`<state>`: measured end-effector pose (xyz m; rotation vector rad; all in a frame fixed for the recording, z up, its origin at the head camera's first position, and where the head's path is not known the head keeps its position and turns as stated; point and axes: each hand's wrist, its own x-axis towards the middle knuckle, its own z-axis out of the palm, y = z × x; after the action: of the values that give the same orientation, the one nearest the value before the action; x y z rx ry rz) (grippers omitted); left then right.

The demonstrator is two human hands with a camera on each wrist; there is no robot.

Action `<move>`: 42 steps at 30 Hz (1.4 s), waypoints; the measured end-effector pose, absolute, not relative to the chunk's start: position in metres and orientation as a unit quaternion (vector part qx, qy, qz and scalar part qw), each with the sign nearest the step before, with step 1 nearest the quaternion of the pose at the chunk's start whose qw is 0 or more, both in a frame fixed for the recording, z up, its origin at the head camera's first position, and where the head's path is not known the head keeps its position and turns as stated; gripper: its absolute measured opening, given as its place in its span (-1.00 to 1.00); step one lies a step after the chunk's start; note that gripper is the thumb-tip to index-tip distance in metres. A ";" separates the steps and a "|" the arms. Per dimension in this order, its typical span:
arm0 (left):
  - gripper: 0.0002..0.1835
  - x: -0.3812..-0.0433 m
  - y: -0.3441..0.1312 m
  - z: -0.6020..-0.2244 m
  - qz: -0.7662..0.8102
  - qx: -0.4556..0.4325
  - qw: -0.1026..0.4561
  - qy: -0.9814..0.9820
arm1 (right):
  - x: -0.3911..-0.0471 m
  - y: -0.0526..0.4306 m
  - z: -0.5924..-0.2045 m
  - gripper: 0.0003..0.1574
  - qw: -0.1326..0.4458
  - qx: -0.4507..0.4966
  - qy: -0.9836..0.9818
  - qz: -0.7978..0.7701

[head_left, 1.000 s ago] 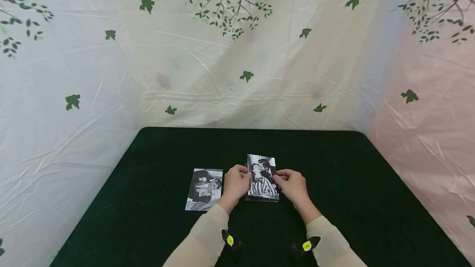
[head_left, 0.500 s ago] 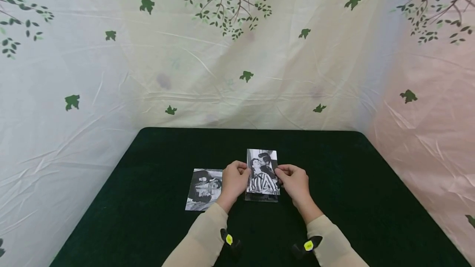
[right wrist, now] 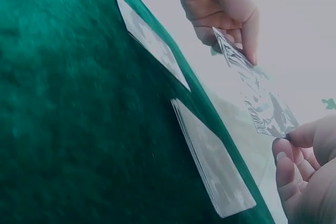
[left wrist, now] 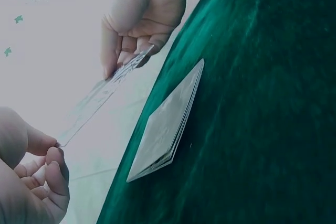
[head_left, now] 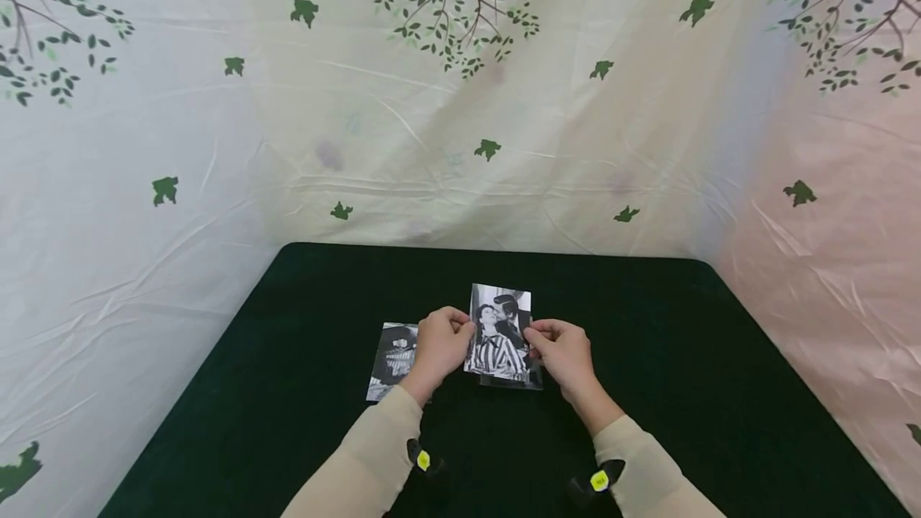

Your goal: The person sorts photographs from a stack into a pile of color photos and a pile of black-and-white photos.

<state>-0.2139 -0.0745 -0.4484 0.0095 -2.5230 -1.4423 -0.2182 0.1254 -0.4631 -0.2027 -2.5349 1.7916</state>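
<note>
A black-and-white photo print [head_left: 498, 334] is held up between both hands, showing two people, one in stripes. My left hand [head_left: 440, 346] pinches its left edge between thumb and fingers. On the opposite edge, the right hand [head_left: 564, 354] pinches it the same way. Both wrist views show the photo raised clear of the table, tilted. Below it lies a small stack of photos [left wrist: 167, 124], mostly covered by the held print in the head view. Another black-and-white photo [head_left: 392, 360] lies flat to the left, partly hidden behind the left hand and forearm.
A dark green cloth covers the table [head_left: 647, 318]. Behind and on both sides hangs a pale curtain [head_left: 403, 150] with printed leaves and branches. A black strap with a yellow tag [head_left: 600, 480] is on each sleeve.
Both hands have lifted the photo up off the stack, then shifted it slightly left. The left hand now covers more of the photo lying at the left. The head view has turned slightly.
</note>
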 end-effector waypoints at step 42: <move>-0.82 -0.185 -0.215 -0.456 -0.432 0.085 -0.024 -0.897 | -0.201 -0.009 -0.476 -0.77 0.009 0.057 -0.854 0.517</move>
<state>-0.1853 -0.2153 -0.4556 0.2699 -2.8636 -1.3795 -0.2014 -0.0089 -0.4764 0.1774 -2.6680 1.6148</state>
